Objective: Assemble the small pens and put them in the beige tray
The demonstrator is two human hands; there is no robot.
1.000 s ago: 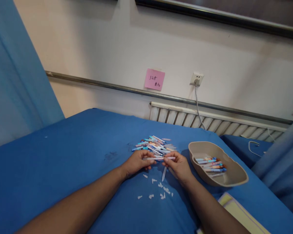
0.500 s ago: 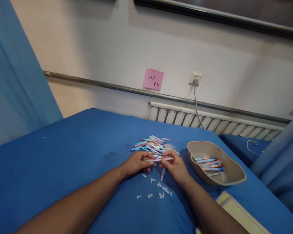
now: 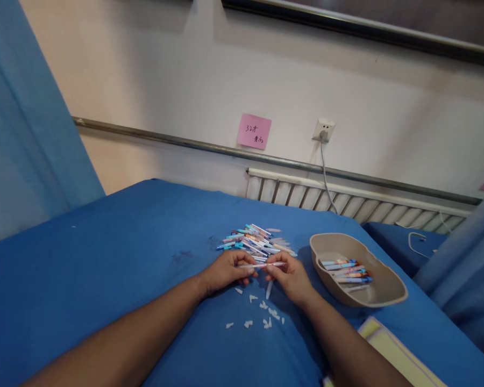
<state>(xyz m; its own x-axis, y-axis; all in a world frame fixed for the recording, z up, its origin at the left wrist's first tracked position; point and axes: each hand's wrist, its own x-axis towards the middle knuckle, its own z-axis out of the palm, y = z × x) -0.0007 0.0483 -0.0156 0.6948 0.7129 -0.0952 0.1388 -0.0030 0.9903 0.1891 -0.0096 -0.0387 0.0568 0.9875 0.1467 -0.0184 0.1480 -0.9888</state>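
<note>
My left hand (image 3: 230,267) and my right hand (image 3: 289,277) are both closed on one slim, pale pinkish pen (image 3: 260,265), held level between them. The left fingers pinch one end and the right fingers the other. Just beyond the hands lies a heap of pens (image 3: 250,237) in white, blue and orange. Below my right fingers a pale pen barrel (image 3: 269,289) rests on the cloth. Several small white tips (image 3: 273,313) are scattered nearer to me, between my forearms.
To the right stands a beige tub (image 3: 381,287) with several pens (image 3: 349,273) in it. A yellow pad (image 3: 395,349) lies by my right forearm. Blue cloth (image 3: 125,242) covers the table. Behind are a radiator (image 3: 294,191) and a plugged-in socket (image 3: 323,130).
The pen's right end has drawn slightly in towards my right fingers. Otherwise the hands, heap and tub stay where they were.
</note>
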